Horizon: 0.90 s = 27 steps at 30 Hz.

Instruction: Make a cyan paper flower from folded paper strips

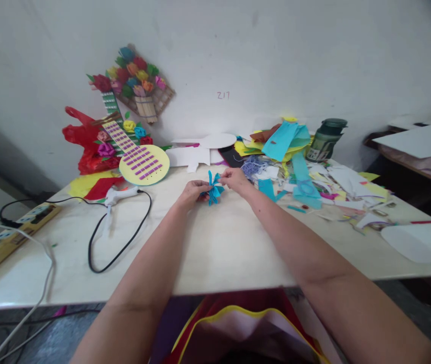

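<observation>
A small blue folded paper flower [212,189] sits between both of my hands over the middle of the pale table [215,253]. My left hand [191,192] is closed, pinching the flower's left side. From the right, my right hand [234,179] pinches the flower's top with fingertips pressed together. Both forearms reach out from the table's near edge.
A white glue gun [118,195] with a black cable lies left of my hands. A yellow paper guitar [139,161], red bag and paper-flower crafts stand at the back left. Coloured paper scraps [306,177] and a green bottle [325,139] crowd the right. A power strip [14,232] lies far left.
</observation>
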Motion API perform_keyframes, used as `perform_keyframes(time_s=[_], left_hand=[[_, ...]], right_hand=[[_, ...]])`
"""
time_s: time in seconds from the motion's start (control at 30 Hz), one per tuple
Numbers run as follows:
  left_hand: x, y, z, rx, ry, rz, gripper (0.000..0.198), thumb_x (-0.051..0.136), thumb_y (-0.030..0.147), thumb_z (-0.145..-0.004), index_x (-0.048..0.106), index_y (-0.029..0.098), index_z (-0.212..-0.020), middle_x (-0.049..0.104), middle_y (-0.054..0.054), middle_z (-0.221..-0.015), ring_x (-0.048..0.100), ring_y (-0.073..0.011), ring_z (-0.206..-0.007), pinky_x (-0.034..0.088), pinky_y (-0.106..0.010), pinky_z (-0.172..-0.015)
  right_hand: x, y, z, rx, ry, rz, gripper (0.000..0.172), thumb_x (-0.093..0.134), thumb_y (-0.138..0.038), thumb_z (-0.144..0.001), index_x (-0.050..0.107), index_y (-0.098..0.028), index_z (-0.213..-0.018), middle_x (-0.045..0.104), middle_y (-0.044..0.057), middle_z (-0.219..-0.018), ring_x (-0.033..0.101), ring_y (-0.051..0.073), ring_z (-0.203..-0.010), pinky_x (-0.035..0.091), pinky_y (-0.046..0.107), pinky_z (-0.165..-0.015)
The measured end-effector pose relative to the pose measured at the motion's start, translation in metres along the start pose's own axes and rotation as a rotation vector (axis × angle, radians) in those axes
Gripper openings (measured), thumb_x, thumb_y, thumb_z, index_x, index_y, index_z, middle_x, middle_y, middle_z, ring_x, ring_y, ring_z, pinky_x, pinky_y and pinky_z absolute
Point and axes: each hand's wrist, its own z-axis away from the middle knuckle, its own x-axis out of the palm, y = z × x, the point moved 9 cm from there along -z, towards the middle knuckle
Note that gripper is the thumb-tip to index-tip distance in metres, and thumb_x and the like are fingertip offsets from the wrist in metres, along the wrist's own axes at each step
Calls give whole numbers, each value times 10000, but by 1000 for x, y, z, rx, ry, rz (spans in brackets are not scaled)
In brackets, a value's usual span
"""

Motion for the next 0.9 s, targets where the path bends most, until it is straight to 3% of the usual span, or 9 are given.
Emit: perform_keyframes(time_s=[0.43,0.57,0.73,0.9], left_hand=[[-5,-6,-6,-1,14,-14,337,763,335,-540,658,100,-757,578,-14,-527,492,-73,-440,404,-212,-454],[-5,-8,-8,2,-4,-35,333,760,325,-555,659,103,-781,583,-17,-527,501,-80,-445,412,-216,-461],[-1,-6,-5,-9,-48,26,302,764,305,-553,653,102,-747,593,-23,-550,503,-75,-455,416,-213,-480],[1,-4,-1,-31,-67,78,320,769,292,-546,656,101,-776,612,-29,-599,508,-69,-476,424,-210,-506]], right_hand=[[-5,-25,1,-306,93,215,32,624,-144,-604,616,-160,-577,615,9,-705,513,100,-606,402,226,-609],[-2,-22,3,-226,60,160,37,590,-136,-623,586,-156,-591,598,-9,-618,520,98,-552,406,222,-573],[5,-12,5,-73,-25,44,79,545,-144,-653,505,-173,-591,456,-71,-402,467,93,-376,369,209,-444],[6,-7,4,-38,-40,-33,124,542,-143,-660,454,-188,-587,431,-81,-359,452,96,-343,345,199,-396]])
